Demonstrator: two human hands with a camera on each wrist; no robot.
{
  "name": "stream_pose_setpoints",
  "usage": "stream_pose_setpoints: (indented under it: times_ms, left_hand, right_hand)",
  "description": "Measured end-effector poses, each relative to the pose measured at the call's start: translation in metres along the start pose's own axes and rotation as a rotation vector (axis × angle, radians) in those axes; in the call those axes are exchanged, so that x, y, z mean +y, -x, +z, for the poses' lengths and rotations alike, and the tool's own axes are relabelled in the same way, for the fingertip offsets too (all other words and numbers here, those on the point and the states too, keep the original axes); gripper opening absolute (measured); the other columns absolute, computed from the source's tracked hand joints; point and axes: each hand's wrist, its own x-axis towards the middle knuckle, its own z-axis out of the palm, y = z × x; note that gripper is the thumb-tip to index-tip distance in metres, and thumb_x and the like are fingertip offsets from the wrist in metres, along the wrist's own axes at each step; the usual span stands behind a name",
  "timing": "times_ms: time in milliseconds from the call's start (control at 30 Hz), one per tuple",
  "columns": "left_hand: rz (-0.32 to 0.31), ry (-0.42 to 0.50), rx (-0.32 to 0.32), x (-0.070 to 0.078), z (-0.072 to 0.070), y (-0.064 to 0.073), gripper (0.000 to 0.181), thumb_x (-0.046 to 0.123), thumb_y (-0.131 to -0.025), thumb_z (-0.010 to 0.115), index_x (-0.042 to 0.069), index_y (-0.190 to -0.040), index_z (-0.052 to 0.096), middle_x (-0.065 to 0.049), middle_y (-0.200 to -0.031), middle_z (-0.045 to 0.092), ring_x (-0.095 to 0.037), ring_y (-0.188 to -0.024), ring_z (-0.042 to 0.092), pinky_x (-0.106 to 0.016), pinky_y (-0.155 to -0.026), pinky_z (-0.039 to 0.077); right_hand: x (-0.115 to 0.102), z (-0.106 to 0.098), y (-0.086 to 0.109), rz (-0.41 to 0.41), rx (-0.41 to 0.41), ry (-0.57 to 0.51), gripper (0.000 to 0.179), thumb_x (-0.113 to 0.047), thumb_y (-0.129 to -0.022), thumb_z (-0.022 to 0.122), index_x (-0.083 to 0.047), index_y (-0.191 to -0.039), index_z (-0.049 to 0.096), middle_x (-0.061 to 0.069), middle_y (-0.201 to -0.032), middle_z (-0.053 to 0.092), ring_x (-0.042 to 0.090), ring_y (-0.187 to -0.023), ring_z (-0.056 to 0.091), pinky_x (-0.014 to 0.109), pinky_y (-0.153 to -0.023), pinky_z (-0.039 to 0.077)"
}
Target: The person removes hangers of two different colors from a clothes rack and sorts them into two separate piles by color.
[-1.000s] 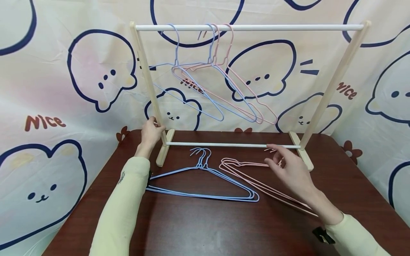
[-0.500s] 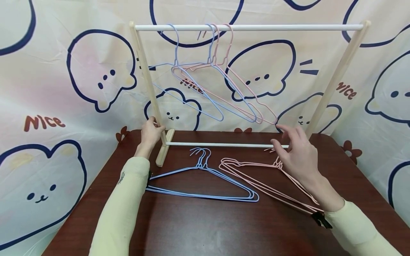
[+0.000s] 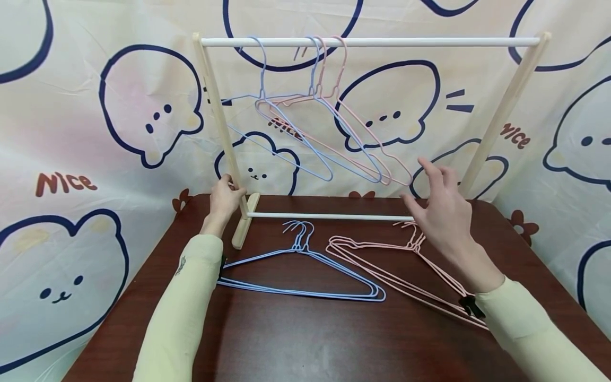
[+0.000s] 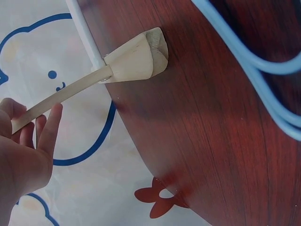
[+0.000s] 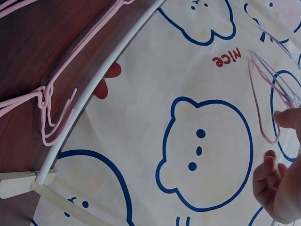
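My left hand (image 3: 221, 204) grips the lower part of the left wooden post (image 3: 218, 106) of a small clothes rack; its thumb and fingers lie about the post in the left wrist view. My right hand (image 3: 441, 217) is raised in the air before the right post (image 3: 506, 109), fingers apart and loosely bent, holding nothing. Two blue hangers (image 3: 262, 71) and two pink hangers (image 3: 341, 69) hang from the white top bar (image 3: 429, 42), left of its middle. Several blue hangers (image 3: 305, 293) lie stacked on the table, with several pink hangers (image 3: 382, 245) beside them, partly behind my right forearm.
A dark brown table (image 3: 305, 339) carries the rack. The rack's white lower bar (image 3: 329, 216) runs just behind the hooks of the lying hangers. Its left foot (image 3: 245, 223) shows; my right hand hides the right one. A cloth backdrop (image 3: 157, 254) with cartoon bears surrounds the table.
My right hand has risen and moved slightly right, away from above the pink hangers' hooks, which now show more. The left hand and the hangers have stayed put.
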Motion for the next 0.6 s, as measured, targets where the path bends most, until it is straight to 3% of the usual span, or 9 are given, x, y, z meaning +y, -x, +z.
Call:
stream_pose_setpoints:
  times_ms: [200, 600]
  left_hand:
    - [0.000, -0.002, 0.000, 0.000, 0.000, 0.000, 0.032, 0.018, -0.093, 0.057, 0.000, -0.119, 0.053, -0.024, -0.111, 0.065, -0.039, -0.100, 0.067, -0.047, -0.082, 0.056]
    - [0.004, 0.006, 0.009, 0.000, -0.001, 0.001, 0.032, 0.016, -0.093, 0.058, -0.001, -0.119, 0.053, -0.025, -0.112, 0.065, -0.039, -0.100, 0.067, -0.047, -0.083, 0.056]
  right_hand:
    - [0.005, 0.010, -0.009, 0.003, -0.039, 0.022, 0.077, -0.024, -0.085, 0.077, -0.018, -0.151, 0.037, 0.019, -0.109, 0.055, 0.019, -0.050, 0.039, 0.029, -0.042, 0.028]
    - [0.012, 0.026, -0.019, -0.063, -0.053, -0.035, 0.079, -0.017, -0.084, 0.079, -0.021, -0.152, 0.039, 0.006, -0.090, 0.064, 0.010, -0.051, 0.032, 0.028, -0.042, 0.026]
